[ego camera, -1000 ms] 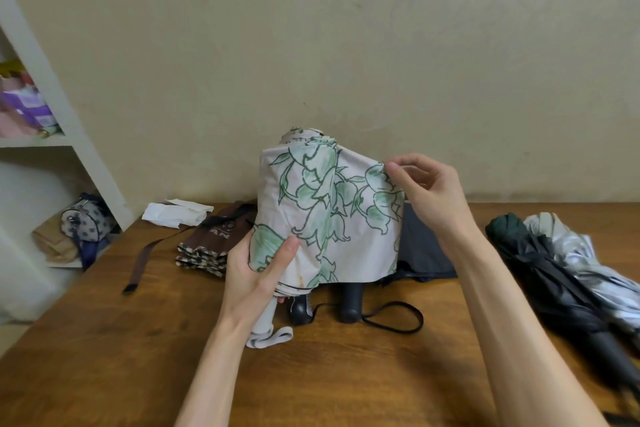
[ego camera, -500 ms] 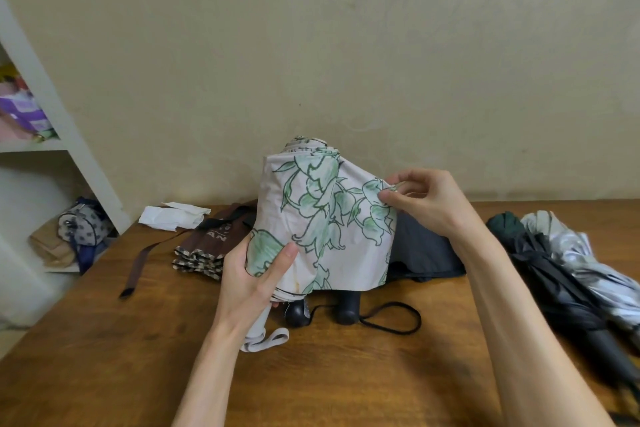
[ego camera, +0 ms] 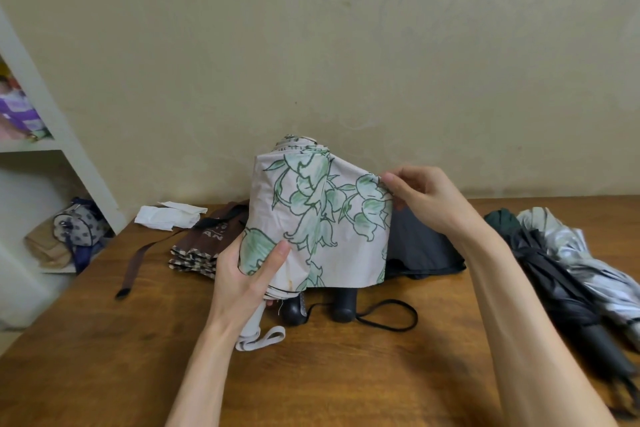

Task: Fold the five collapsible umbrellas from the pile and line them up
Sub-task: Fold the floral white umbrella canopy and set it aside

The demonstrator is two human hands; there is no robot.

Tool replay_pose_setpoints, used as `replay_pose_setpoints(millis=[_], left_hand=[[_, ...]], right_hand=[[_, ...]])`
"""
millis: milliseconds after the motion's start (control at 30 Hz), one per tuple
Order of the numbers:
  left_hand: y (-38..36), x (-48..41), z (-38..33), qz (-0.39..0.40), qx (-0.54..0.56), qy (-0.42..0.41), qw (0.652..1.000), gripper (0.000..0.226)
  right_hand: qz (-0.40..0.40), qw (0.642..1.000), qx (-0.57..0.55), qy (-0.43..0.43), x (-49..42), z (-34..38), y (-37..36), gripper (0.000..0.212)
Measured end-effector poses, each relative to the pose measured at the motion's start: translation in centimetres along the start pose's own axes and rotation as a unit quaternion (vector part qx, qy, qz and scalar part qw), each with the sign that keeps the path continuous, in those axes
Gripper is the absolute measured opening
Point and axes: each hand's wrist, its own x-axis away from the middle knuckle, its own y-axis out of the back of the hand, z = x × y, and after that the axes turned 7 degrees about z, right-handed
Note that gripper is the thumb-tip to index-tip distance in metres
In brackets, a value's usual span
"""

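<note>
Floral umbrella (ego camera: pixel 322 218): cream canopy printed with green flowers, held upright over the middle of the table (ego camera: pixel 346 385). Its pale handle (ego camera: pixel 254 321) is pointed down at the near side, and its looped wrist strap (ego camera: pixel 263 340) is laid on the wood; whether the handle itself touches the wood cannot be told. The lower left of the canopy is gripped by the left hand (ego camera: pixel 242 274), fingers curled behind the cloth and thumb pressed flat on the front. The upper right edge of the canopy is pinched by the right hand (ego camera: pixel 426 198) between thumb and fingertips.

Just behind, two black handles (ego camera: pixel 343 305) are seen on the table, a thin black cord (ego camera: pixel 388 321) trailing to the right. A dark grey umbrella (ego camera: pixel 422 246) is partly hidden behind the floral canopy. To its left a brown umbrella (ego camera: pixel 207 239) is laid pleated flat, its long strap (ego camera: pixel 135 263) stretched toward the left edge. Near the right edge a black umbrella (ego camera: pixel 554 281) and a silver-grey umbrella (ego camera: pixel 588 260) are laid loose, touching. A crumpled white sheet (ego camera: pixel 169 215) is placed by the far left corner. Beyond the left edge, a spotted bag (ego camera: pixel 78 225) is kept in a white shelf unit (ego camera: pixel 69 156).
</note>
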Motion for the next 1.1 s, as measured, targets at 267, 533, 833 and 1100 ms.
replay_pose_setpoints(millis=[267, 533, 833, 1100], left_hand=[[-0.2, -0.1, 0.3, 0.02, -0.016, -0.005, 1.0, 0.033], [-0.2, 0.0, 0.0, 0.018, -0.003, 0.0, 1.0, 0.044], [-0.2, 0.0, -0.1, -0.025, 0.037, 0.029, 0.999, 0.052], [-0.2, -0.2, 0.2, -0.068, 0.058, 0.045, 0.995, 0.054]], right_hand=[[-0.012, 0.997, 0.067, -0.026, -0.3, -1.2, 0.8, 0.01], [-0.034, 0.994, -0.106, -0.015, 0.3, -0.9, 0.8, 0.013], [-0.024, 0.975, -0.213, -0.059, 0.0, -0.2, -1.6, 0.03], [-0.096, 0.992, -0.085, 0.022, -0.5, -0.3, -5.0, 0.016]])
